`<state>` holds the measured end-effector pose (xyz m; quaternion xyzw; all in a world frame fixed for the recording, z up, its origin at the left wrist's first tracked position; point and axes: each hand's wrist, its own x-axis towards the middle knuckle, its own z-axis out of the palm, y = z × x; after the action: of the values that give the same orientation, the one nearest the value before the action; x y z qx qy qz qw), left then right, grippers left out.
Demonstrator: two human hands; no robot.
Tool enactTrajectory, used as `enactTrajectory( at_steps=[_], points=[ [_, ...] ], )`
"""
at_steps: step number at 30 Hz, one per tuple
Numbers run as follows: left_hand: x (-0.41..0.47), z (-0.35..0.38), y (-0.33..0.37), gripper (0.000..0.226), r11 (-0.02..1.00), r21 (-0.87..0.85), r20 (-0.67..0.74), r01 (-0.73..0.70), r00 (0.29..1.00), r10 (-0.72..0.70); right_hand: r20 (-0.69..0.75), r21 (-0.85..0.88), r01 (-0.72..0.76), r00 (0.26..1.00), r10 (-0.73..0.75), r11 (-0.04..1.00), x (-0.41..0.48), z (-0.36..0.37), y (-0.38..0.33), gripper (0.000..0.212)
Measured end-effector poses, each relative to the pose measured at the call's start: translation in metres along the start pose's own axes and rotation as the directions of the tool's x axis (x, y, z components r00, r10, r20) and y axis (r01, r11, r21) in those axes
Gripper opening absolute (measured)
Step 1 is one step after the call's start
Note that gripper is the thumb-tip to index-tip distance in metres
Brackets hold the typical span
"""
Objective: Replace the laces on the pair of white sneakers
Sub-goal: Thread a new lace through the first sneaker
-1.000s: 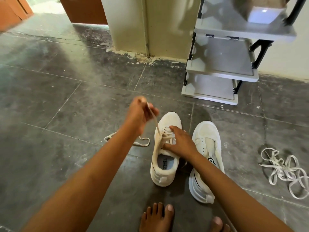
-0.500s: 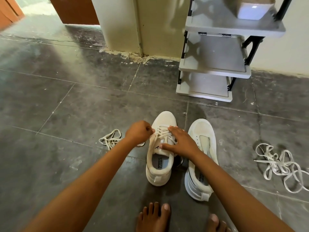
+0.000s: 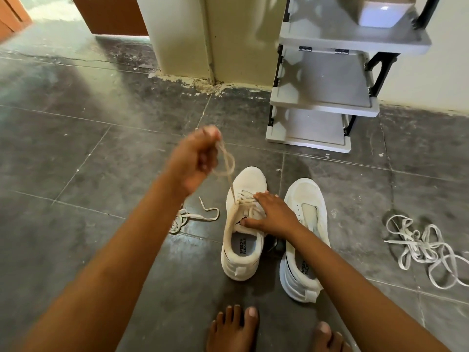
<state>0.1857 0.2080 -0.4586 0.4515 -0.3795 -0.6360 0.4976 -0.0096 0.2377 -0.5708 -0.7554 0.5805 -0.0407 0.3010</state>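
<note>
- I see my left hand (image 3: 195,161) pinching a beige lace (image 3: 229,184) above the laced sneaker (image 3: 241,260).
- My right hand (image 3: 275,215) presses flat-fingered on that sneaker.
- Its insole (image 3: 243,246) reads "SPEED" and "FLEXIBLE".

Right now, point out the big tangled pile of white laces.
Head view: the tangled lace pile lies on the floor, far right, past the unlaced sneaker.

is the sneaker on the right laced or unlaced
Unlaced: the right sneaker shows a bare tongue, with no lace crossing it.
</note>
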Motion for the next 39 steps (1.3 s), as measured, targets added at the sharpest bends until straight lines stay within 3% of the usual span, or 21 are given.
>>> enactTrajectory(
  at_steps=[2, 3, 5, 8, 11, 19, 21, 24, 28, 36, 39],
  points=[
    [0.002, -0.001, 0.023, 0.030, 0.993, -0.081, 0.049, -0.083, 0.995, 0.087, -0.006, 0.014, -0.023, 1.000, 0.023, 1.000, 0.000, -0.001, 0.000, 0.086],
    [0.002, 0.000, 0.023, 0.025, 0.998, -0.016, 0.037, -0.066, 0.997, 0.067, -0.002, 0.034, -0.033, 0.999, 0.033, 0.999, -0.001, -0.001, 0.000, 0.086],
    [0.001, 0.005, 0.011, 0.018, 0.955, 0.289, -0.043, 0.060, 0.998, -0.050, 0.002, 0.063, -0.031, 1.000, 0.031, 0.997, -0.003, -0.001, -0.002, 0.088],
    [0.000, 0.011, -0.021, 0.027, 0.670, 0.713, -0.155, 0.208, 0.978, -0.138, -0.042, 0.092, -0.039, 0.998, 0.043, 0.995, -0.007, 0.004, -0.005, 0.090],
    [-0.003, 0.014, -0.042, 0.031, 0.515, 0.844, -0.121, 0.153, 0.988, -0.094, -0.192, 0.127, -0.090, 0.975, 0.114, 0.988, -0.015, 0.008, -0.007, 0.083],
    [-0.009, 0.020, -0.073, 0.020, 0.357, 0.934, 0.037, -0.008, 0.996, -0.075, -0.235, 0.403, -0.131, 0.941, 0.241, 0.906, -0.026, 0.010, -0.017, 0.024],
    [-0.011, 0.022, -0.082, 0.014, 0.320, 0.947, 0.023, -0.006, 0.999, -0.049, -0.175, 0.534, -0.183, 0.931, 0.320, 0.825, -0.026, 0.008, -0.016, 0.017],
    [-0.016, 0.026, -0.091, 0.012, 0.279, 0.960, 0.007, -0.013, 1.000, 0.023, -0.025, 0.750, -0.250, 0.914, 0.404, 0.612, -0.028, 0.005, -0.014, 0.005],
    [-0.021, 0.034, -0.098, 0.013, 0.258, 0.966, 0.000, -0.010, 0.999, 0.039, 0.024, 0.798, -0.258, 0.917, 0.398, 0.545, -0.028, 0.005, -0.012, 0.007],
    [-0.022, 0.040, -0.097, 0.016, 0.178, 0.984, -0.006, 0.001, 1.000, 0.026, 0.033, 0.820, -0.249, 0.920, 0.391, 0.516, -0.028, 0.005, -0.012, 0.006],
    [-0.022, 0.042, -0.099, 0.015, 0.196, 0.980, -0.020, 0.015, 0.999, 0.027, 0.035, 0.833, -0.238, 0.924, 0.380, 0.500, -0.029, 0.006, -0.013, 0.011]
  ],
)
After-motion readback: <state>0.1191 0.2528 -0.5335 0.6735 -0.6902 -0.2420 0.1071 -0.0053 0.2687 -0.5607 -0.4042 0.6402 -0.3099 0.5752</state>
